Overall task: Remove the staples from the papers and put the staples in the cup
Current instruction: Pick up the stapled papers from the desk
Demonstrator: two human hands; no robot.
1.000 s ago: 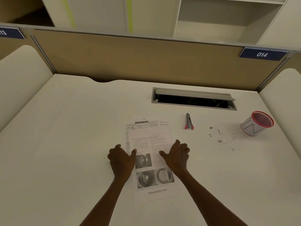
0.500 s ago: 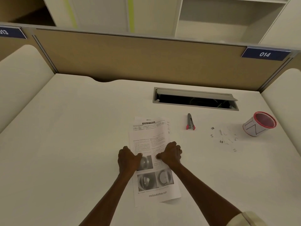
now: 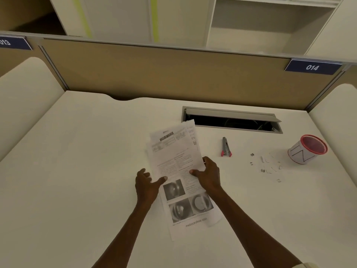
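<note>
Evidently the pulling part is well advanced: a scatter of loose staples (image 3: 267,166) lies on the white desk (image 3: 81,171), well to the right of the printed papers (image 3: 178,171) and just left of the red-rimmed paper cup (image 3: 307,148), which rests tipped on its side with its mouth open. None of the staples can be seen inside the cup, whose interior shows only dark red, so the collecting step looks wholly undone.

The papers sit at the middle of the desk, several sheets fanned loosely at their far end, the top page carrying text columns and grey photographs. The far end is raised off the surface while the near end lies flat. The left hand (image 3: 146,183) pinches the left edge, thumb on top of the page and fingers curled beneath. The right hand (image 3: 209,175) grips the right edge likewise, thumb across the print and fingers wrapped around the side. Whether any staple remains in the sheets is too small to tell.

Between the papers and the staples lies a small staple remover (image 3: 226,147), metal with red tips, untouched. Behind it an open cable hatch (image 3: 231,120) is set into the desk before the tan partition (image 3: 164,74).
</note>
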